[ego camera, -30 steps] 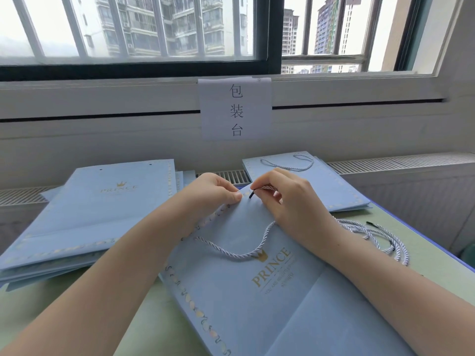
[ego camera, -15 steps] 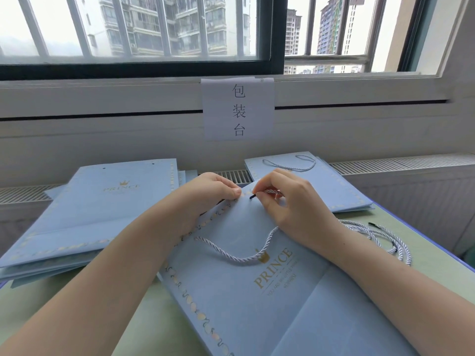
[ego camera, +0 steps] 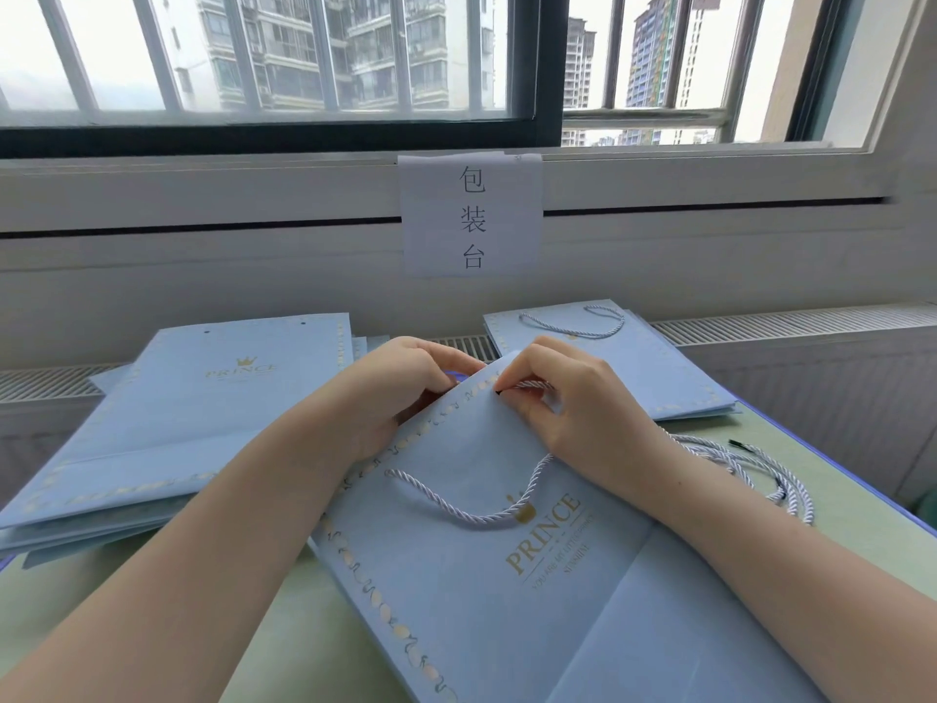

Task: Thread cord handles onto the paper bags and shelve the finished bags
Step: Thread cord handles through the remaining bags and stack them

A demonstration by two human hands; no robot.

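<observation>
At the paper bag's (ego camera: 456,575) top edge, the left hand (ego camera: 400,393) grips the rim steady while the right hand (ego camera: 568,403) pinches the cord (ego camera: 487,515) to feed its tip through.

Single head-worn view, wide-angle (edges bowed). Looks forward and down over the desk (ego camera: 324,621), close above both forearms; faces the window (ego camera: 263,58) straight ahead. No second view.

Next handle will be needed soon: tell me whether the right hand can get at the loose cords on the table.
Probably yes. The loose cords lie uncovered on the table just right of the right hand's wrist, nothing on top. But that hand's grip now pinches the cord at the bag's top edge, so it must let go first.
</observation>
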